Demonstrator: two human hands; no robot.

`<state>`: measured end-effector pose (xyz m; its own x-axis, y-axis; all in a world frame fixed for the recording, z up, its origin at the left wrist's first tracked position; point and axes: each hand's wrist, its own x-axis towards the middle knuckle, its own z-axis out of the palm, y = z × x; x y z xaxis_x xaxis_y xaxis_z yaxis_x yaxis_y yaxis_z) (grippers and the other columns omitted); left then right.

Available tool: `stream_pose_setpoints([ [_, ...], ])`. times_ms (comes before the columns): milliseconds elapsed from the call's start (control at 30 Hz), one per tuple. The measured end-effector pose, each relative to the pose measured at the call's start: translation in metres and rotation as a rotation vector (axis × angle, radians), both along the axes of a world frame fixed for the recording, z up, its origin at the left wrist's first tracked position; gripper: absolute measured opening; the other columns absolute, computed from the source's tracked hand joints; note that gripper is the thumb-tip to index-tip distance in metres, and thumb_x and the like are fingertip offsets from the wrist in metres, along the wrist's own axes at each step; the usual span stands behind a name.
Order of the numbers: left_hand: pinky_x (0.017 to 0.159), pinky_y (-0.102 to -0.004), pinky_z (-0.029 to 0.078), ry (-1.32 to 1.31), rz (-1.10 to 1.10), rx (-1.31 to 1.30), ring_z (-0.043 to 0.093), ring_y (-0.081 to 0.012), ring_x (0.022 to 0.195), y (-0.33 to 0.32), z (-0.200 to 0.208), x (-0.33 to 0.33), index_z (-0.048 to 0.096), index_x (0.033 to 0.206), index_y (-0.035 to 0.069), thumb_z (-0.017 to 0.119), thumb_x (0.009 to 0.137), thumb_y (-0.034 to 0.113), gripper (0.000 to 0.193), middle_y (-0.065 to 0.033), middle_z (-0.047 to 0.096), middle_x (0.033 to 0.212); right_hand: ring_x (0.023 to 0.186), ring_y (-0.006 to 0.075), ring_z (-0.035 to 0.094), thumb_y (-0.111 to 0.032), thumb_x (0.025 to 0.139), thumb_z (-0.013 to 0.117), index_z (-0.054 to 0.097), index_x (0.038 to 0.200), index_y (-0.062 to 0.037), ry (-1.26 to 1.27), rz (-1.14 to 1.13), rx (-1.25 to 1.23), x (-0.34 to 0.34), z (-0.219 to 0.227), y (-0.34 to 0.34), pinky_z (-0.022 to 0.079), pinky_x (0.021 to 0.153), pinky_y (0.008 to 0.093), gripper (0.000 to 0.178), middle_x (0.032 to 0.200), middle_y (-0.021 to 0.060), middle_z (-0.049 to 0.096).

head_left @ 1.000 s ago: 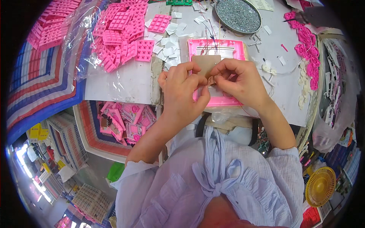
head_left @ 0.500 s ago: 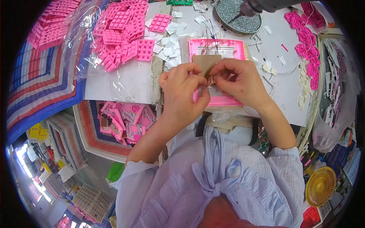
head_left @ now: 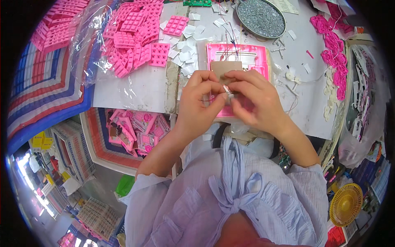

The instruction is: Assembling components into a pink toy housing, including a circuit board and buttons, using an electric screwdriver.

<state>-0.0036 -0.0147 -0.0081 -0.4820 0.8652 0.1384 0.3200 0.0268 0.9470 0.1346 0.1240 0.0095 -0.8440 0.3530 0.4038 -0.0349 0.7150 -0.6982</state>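
A pink plastic casing (head_left: 258,50) lies open on the table, with thin wires (head_left: 235,52) rising from its far part. On it rests a flat brown board (head_left: 218,67), partly hidden by my fingers. Over the near part of the casing, my left hand (head_left: 201,96) pinches a small whitish piece (head_left: 228,92), too small to make out fully. Facing it, my right hand (head_left: 259,96) has its fingers curled at the same piece; its thumb is blurred, and its hold on the piece does not show clearly.
Pink keypads (head_left: 135,37) are heaped at the left, near scattered white squares (head_left: 187,55). A round dish of screws (head_left: 261,18) stands at the back. Pink strands (head_left: 333,45) lie along the right edge. Below left, a lined bin (head_left: 111,154) holds pink parts.
My right fingers have shifted and loosened from their tight pinch, and a whitish piece now shows between the hands. The dark tool over the screw dish has gone from view.
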Motion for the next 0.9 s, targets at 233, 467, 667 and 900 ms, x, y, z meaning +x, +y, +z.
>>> stream_pose_setpoints([
  [233,0.069,-0.0254,0.044,0.131,-0.038,-0.120,0.055,-0.0117,0.077,-0.001,0.007,0.003,0.069,0.095,0.000,0.069,0.084,0.004,0.012,-0.0040,0.060,0.087,0.080,0.0274,0.068,0.002,0.073,0.076,0.069,0.093,-0.0002,0.082,-0.137,-0.031,0.010,-0.010,-0.017,0.056,0.068,0.0343,0.022,0.099,0.0127,0.071],
  [467,0.058,-0.0201,0.044,-0.591,-0.253,-0.420,0.056,-0.0053,0.064,0.007,0.025,-0.025,0.067,0.102,-0.003,0.065,0.092,0.006,0.014,0.0008,0.066,0.077,0.083,0.0265,0.068,0.001,0.071,0.078,0.069,0.092,-0.0010,0.132,0.028,0.132,0.013,-0.010,-0.018,0.056,0.067,0.0348,0.023,0.101,0.0116,0.071],
  [667,0.065,-0.0258,0.051,-0.244,-0.372,-0.349,0.064,-0.0093,0.071,0.012,0.024,-0.037,0.067,0.105,-0.001,0.067,0.091,0.006,0.016,-0.0032,0.069,0.081,0.088,0.0275,0.063,-0.005,0.068,0.080,0.070,0.089,-0.0052,0.066,-0.007,0.247,0.014,-0.009,-0.019,0.053,0.070,0.0359,0.023,0.098,0.0073,0.066],
  [900,0.066,-0.0373,0.050,0.446,-0.344,-0.053,0.063,-0.0296,0.076,0.000,0.008,-0.021,0.065,0.103,0.005,0.069,0.085,0.004,0.019,-0.0114,0.063,0.086,0.088,0.0261,0.058,-0.014,0.069,0.072,0.071,0.087,-0.0070,-0.071,-0.011,0.358,0.013,-0.016,-0.024,0.047,0.074,0.0390,0.019,0.092,0.0045,0.061],
])
